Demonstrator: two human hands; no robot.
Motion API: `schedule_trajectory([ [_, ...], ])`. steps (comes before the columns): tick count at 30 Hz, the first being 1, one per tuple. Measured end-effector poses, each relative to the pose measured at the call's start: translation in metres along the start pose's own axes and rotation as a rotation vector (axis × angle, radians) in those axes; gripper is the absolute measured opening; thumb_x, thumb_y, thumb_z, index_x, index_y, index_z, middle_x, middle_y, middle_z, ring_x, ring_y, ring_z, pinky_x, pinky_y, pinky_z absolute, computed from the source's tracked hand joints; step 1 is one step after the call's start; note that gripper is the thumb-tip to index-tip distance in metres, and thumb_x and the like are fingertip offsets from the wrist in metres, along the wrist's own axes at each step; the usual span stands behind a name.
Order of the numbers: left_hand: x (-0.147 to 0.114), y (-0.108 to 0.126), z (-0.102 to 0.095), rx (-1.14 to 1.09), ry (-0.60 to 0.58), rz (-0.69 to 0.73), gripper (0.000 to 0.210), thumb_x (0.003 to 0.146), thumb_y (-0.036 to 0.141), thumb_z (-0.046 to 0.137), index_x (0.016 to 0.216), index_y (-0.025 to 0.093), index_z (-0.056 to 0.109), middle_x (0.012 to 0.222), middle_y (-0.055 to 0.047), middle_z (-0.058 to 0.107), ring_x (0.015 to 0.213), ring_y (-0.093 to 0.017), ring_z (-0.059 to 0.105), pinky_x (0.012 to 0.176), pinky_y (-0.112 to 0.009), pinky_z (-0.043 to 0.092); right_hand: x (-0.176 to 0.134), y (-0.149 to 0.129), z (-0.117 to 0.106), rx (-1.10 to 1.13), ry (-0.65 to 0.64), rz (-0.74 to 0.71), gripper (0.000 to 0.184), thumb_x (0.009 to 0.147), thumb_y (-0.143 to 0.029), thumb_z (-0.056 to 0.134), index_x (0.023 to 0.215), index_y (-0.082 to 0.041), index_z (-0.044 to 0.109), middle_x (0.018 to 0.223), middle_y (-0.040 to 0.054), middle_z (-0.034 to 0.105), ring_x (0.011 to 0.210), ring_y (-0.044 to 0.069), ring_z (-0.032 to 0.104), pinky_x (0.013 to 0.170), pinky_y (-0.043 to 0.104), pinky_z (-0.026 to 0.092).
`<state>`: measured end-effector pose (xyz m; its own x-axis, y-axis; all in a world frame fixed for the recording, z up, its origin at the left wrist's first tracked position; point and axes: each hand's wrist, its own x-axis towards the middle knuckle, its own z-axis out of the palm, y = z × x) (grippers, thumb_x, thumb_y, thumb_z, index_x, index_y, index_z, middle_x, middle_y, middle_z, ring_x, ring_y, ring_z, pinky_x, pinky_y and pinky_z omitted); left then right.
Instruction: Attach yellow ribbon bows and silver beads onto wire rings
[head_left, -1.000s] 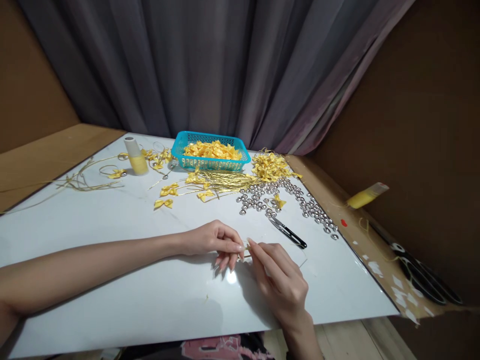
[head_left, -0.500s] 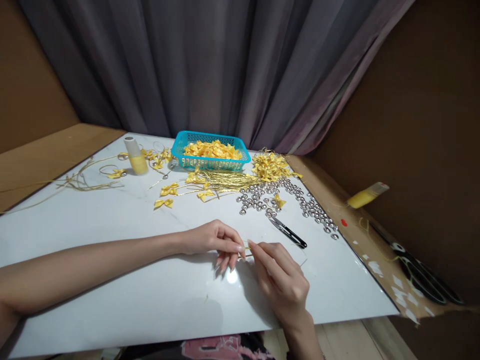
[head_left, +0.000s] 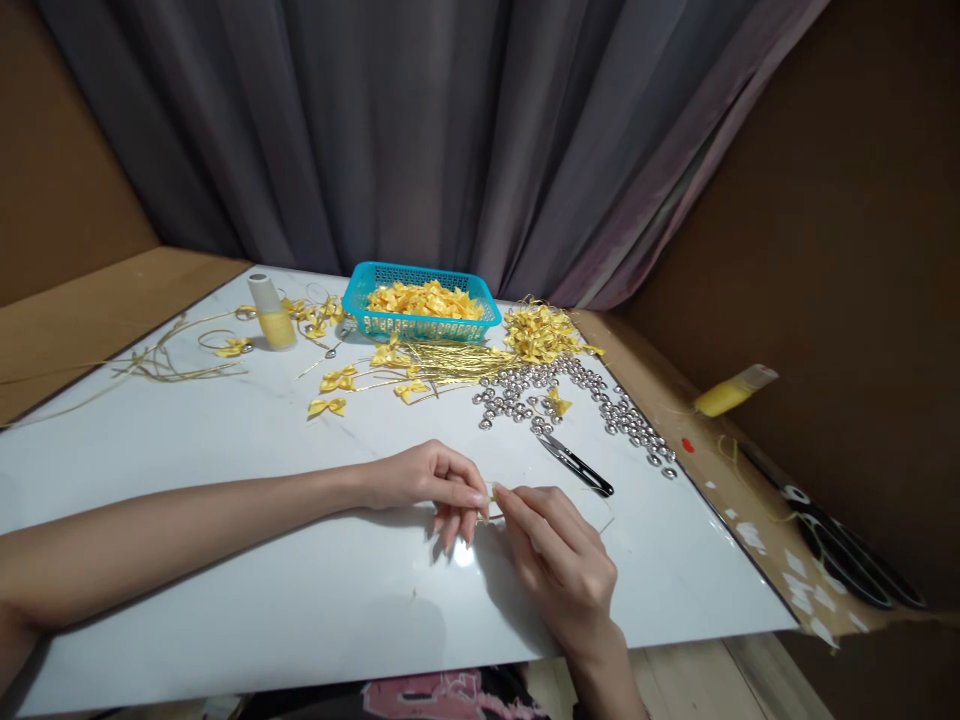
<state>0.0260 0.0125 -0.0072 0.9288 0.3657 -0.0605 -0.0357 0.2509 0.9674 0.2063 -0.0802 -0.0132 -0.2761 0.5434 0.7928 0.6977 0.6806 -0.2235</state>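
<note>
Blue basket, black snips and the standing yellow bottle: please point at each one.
blue basket [head_left: 420, 325], head view, front wall
black snips [head_left: 581, 468], head view, middle of handles
yellow bottle [head_left: 275, 325], head view, yellow body

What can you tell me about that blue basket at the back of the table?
The blue basket is a small, shallow rectangular tray of turquoise plastic with latticed walls. It sits upright on the white table near the curtain, heaped with yellow ribbon bows. Loose bows and gold cords lie just in front of it. No hand touches it.

grey curtain [head_left: 420, 130] behind white table [head_left: 225, 450]; brown walls [head_left: 840, 200] either side; dim light
</note>
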Motion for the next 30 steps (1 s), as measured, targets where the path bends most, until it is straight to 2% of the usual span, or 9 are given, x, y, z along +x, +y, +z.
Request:
schedule_trajectory([
  [10, -0.0015, -0.0001, -0.0005, 0.016, -0.02, -0.022, 0.027, 0.084, 0.038, 0.064, 0.084, 0.01, 0.063, 0.072, -0.009, 0.073, 0.054, -0.014, 0.067, 0.044, -0.019, 0.046, 0.0013, -0.0009, 0.0001, 0.022, -0.004, -0.011, 0.039, 0.081, 0.005, 0.05, 0.113, -0.015, 0.061, 0.081, 0.0101, 0.067, 0.069, 0.018, 0.059, 0.054, 0.03, 0.049],
  [17, -0.0009, 0.003, 0.0, -0.052, -0.012, -0.033, 0.026, 0.082, 0.036, 0.067, 0.081, 0.01, 0.062, 0.068, -0.009, 0.072, 0.053, -0.014, 0.067, 0.043, -0.018, 0.045, -0.0001, 0.0003, -0.0006, 0.051, 0.006, 0.038, 0.04, 0.082, 0.004, 0.049, 0.113, -0.017, 0.062, 0.083, 0.0086, 0.068, 0.072, 0.017, 0.062, 0.058, 0.029, 0.053],
  [30, -0.0004, 0.002, -0.0025, -0.125, 0.013, -0.06, 0.024, 0.08, 0.033, 0.068, 0.079, 0.009, 0.065, 0.066, -0.008, 0.071, 0.049, -0.012, 0.065, 0.048, -0.018, 0.046, -0.0008, 0.0007, -0.0004, 0.015, -0.019, -0.016, 0.042, 0.08, 0.008, 0.05, 0.113, -0.014, 0.061, 0.085, 0.0109, 0.068, 0.074, 0.018, 0.062, 0.059, 0.03, 0.051],
])
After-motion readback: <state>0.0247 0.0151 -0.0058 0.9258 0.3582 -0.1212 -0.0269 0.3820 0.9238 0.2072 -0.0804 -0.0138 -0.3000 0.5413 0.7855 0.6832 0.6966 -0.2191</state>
